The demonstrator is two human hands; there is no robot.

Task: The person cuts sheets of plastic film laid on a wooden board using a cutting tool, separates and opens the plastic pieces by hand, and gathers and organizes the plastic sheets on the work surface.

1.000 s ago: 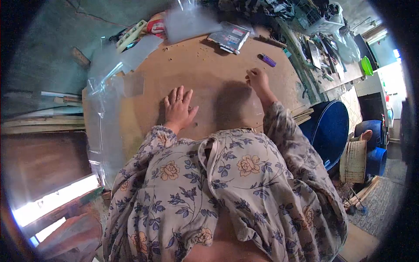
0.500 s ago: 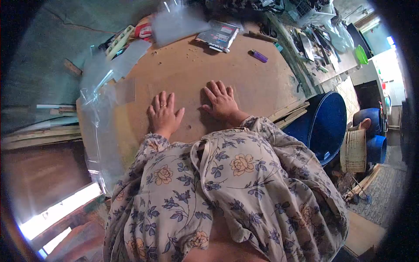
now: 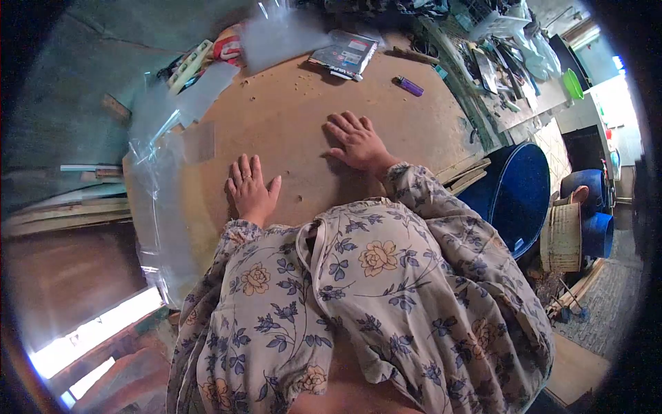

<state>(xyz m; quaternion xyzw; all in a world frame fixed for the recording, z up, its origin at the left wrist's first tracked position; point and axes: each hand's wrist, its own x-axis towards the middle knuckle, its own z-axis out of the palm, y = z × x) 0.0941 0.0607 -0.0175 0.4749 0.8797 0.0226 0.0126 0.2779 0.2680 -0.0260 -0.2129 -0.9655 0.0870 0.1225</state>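
Note:
My left hand is over the brown board tabletop, palm down, with its fingers stretched out and a ring on one finger. Farther forward and to the right, my right hand is also palm down over the board, fingers extended and slightly apart. Neither hand holds anything. Beyond the right hand lie a purple lighter and a dark printed packet. Clear plastic sheeting covers the board's left side.
A large blue drum stands right of the table, near wood strips. Another clear plastic sheet lies at the back. Tools clutter a side bench by a green bowl. A pale woven tub sits farther right.
My right hand has slid forward and slightly right across the board. My left hand has shifted a little left and back toward me.

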